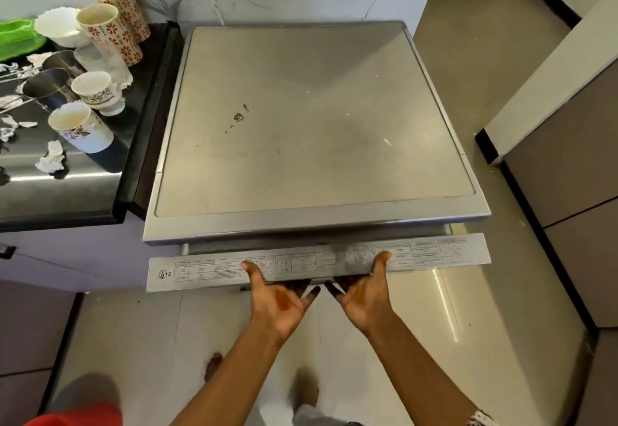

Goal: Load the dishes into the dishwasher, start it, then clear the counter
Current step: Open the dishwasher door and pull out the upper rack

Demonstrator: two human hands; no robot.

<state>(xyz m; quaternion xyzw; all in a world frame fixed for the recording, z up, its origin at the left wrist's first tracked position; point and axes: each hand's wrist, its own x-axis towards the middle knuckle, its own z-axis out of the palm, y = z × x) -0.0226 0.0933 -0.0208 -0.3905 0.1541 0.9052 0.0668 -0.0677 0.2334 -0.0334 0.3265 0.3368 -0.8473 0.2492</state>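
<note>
Steel-grey and dusty on top, the dishwasher (314,124) stands straight ahead of the hands. Its door (200,273) is cracked open at the top, with the labelled upper edge tipped out toward the person. The left hand (277,303) and right hand (364,295) sit side by side at the middle of that edge, palms up and nearly touching each other. Each has its thumb laid on the labelled strip and its fingers hooked underneath, so both clamp the door, though the fingertips are mostly hidden below it. The dishes stand on the dark surface (67,198) well off to the left of the left hand: patterned cups (80,128), tall floral tumblers (110,36), steel tumblers (46,86) and a white bowl (58,26), with paper scraps (52,158) among them

Loading has not begun; the step in hand looks like lowering the door. The underhand hold is shallow, so a slip could let the door drop hard on its hinges. The person's feet (306,389) are directly below the hands, in the path the door would swing through. Later, reaching left for the crowded cups, a careless sweep could knock one into its neighbours or off the surface's near edge
</note>
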